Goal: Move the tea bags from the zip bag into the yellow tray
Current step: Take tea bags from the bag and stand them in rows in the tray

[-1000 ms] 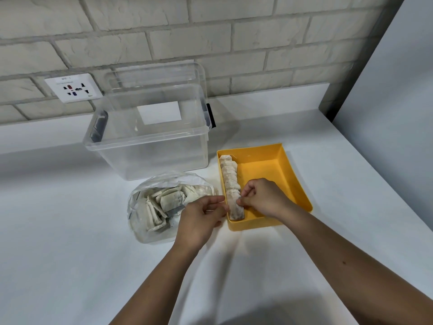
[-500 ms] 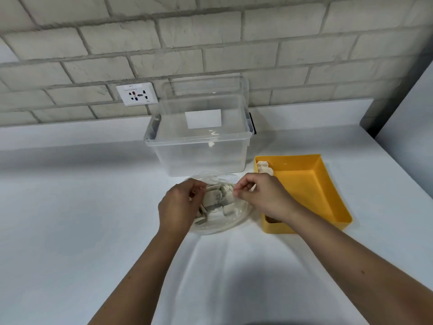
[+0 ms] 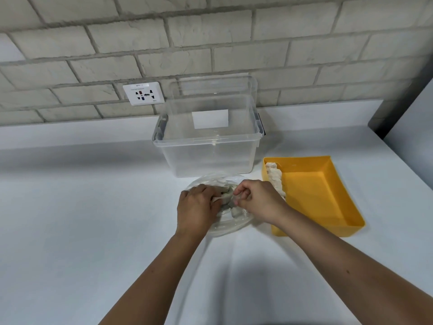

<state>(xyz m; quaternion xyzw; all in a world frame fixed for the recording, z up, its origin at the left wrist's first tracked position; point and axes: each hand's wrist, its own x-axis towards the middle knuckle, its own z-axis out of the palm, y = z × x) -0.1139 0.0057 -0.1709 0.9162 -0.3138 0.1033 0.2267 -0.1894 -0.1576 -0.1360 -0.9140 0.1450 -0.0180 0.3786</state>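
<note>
**Q:** Where's the stock?

**Me:** Loose tea bags (image 3: 230, 208) are heaped in the zip bag (image 3: 225, 227), right under both hands, in front of the clear bin (image 3: 206, 158). My left hand (image 3: 196, 205) is curled into the bag's mouth, fingers round a pale tea bag as best I can judge. My right hand (image 3: 255, 198) pinches the film at the bag's rim.

**Q:** And the drop point?

**Me:** The yellow tray (image 3: 328, 207) is just beside the bag, to my right, so the right hand is nearer; that wrist crosses the tray's near-left corner. The filed row (image 3: 274, 177) runs near-to-far along the tray's left wall, and the rest of the floor is bare.

**Q:** The bin?

**Me:** I see nothing in it.

**Q:** Next?

**Me:** Probably a short carry rightward, laid parallel to that row.
</note>
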